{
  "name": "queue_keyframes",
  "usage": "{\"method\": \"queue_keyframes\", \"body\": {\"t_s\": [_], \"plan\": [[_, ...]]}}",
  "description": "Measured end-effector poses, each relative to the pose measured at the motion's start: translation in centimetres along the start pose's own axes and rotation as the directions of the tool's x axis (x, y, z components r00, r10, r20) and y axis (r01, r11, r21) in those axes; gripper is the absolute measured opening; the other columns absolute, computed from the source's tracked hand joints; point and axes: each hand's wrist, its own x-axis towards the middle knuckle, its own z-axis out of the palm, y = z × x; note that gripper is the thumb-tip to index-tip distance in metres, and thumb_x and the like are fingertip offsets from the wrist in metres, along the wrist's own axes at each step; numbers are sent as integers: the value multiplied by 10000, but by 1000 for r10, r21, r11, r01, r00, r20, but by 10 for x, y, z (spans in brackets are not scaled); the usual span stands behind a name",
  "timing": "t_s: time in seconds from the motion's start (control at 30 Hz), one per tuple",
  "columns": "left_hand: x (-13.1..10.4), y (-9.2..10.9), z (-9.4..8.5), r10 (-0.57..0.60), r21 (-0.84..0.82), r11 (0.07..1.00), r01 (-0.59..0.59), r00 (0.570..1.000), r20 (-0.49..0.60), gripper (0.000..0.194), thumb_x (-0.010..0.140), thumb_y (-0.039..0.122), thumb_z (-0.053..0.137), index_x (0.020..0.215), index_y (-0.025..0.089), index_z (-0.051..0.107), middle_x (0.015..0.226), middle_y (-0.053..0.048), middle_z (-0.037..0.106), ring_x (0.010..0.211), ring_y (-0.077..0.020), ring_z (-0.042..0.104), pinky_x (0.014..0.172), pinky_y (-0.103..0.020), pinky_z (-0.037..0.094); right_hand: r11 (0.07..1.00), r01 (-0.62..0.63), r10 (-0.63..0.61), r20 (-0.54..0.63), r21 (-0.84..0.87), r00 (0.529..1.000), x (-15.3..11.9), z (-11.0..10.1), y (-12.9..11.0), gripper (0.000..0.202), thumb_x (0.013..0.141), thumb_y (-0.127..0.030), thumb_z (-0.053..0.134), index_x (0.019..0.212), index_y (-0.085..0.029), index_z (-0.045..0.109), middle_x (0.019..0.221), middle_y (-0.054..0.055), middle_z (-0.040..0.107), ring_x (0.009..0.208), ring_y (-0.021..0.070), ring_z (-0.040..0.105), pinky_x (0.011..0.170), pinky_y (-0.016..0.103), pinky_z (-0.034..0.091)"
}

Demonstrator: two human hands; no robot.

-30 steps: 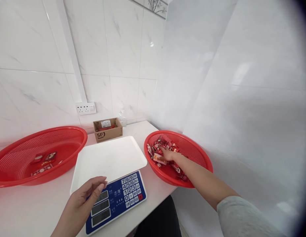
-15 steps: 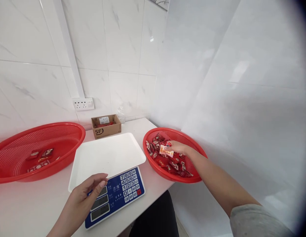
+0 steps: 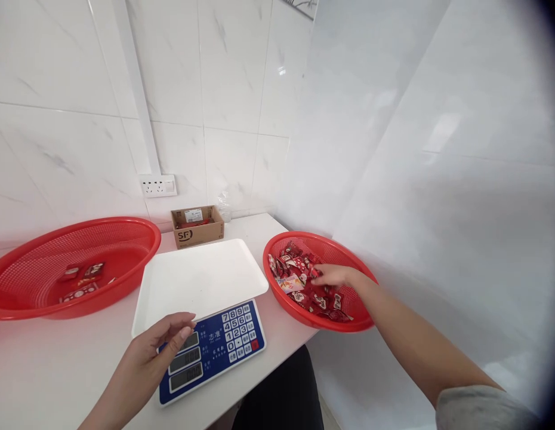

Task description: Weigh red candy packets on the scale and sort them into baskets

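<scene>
- The right hand [image 3: 335,276] has moved rightward in the candy basket [image 3: 333,254]; a second ago it was spread over the left part of the pile.
- Its fingers, at a pale packet half a second ago, now point down among red wrappers to the right.
- A pale packet [image 3: 290,283] now lies apart from that hand, on the left of the pile.
- A dotted red wrapper [image 3: 299,263] has come into sight behind it.
- The right forearm [image 3: 407,334] and grey sleeve [image 3: 478,407] have swung further right.
- The view has tipped down, leaving less of the wall picture [image 3: 304,7] showing than a second ago.
</scene>
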Motion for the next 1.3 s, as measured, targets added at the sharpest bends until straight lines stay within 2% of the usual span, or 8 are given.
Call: {"method": "queue_keyframes", "body": {"t_s": [0.17,0.23,0.4,0.63,0.83,0.93,1.07,1.3], "plan": [[1,-3,3,34,15,999,-35,999,42,400,758,567,535,979,259,665,982,-35,711,935,-249,662,822,-342,543,973,-80,84,12,-216,996,-8,39,2,1079,393,-295,857,1368,-210,403,1453,193,339,1241,414,415,959,505,378],[2,-2,5,48,21,999,-49,997,62,392,767,558,531,984,261,666,984,-33,710,935,-249,660,820,-342,544,963,-63,62,-14,-262,998,-10,53,1,1004,467,-225,815,1378,-201,395,1467,187,314,1264,406,389,991,486,347],[4,3,10,63,7,998,-64,994,90,358,768,542,534,966,276,671,970,-11,708,929,-230,655,803,-304,546,968,-14,-18,-123,-251,992,-9,51,-1,581,641,-84,632,1203,-222,587,1209,136,611,1141,360,528,941,448,379],[3,5,5,67,23,997,-69,995,72,370,756,554,531,948,274,679,975,-17,711,916,-239,659,792,-313,549,987,132,-93,-335,96,938,-11,8,-11,320,684,-98,544,980,-192,619,972,74,700,931,270,636,781,348,493],[6,9,6,72,-5,997,-72,994,85,347,776,516,518,973,272,668,973,-15,712,934,-231,656,802,-318,548,797,359,-146,-423,485,894,-23,-3,-56,402,743,-215,578,1139,-222,507,1087,73,665,929,224,652,745,336,548],[7,16,10,95,19,995,-97,992,88,336,802,485,492,995,260,652,1022,-30,696,925,-226,656,805,-332,547,670,416,-236,-355,614,904,-28,15,-97,393,713,-271,652,1085,-234,529,987,51,689,862,219,672,713,358,565],[10,20,13,184,131,972,-195,979,90,334,865,422,445,1139,281,574,1222,-41,597,1053,-225,601,885,-356,511,570,401,-390,-194,717,900,-28,62,-153,337,665,-246,703,970,-215,564,847,19,689,761,195,679,639,334,571],[26,1,8,306,430,824,-368,929,209,499,885,312,472,1369,293,353,1451,-81,358,1333,-267,324,1043,-469,363,607,349,-468,-34,714,883,-8,132,-206,284,740,-247,639,1007,-207,551,829,24,666,688,157,648,556,297,557]]}}
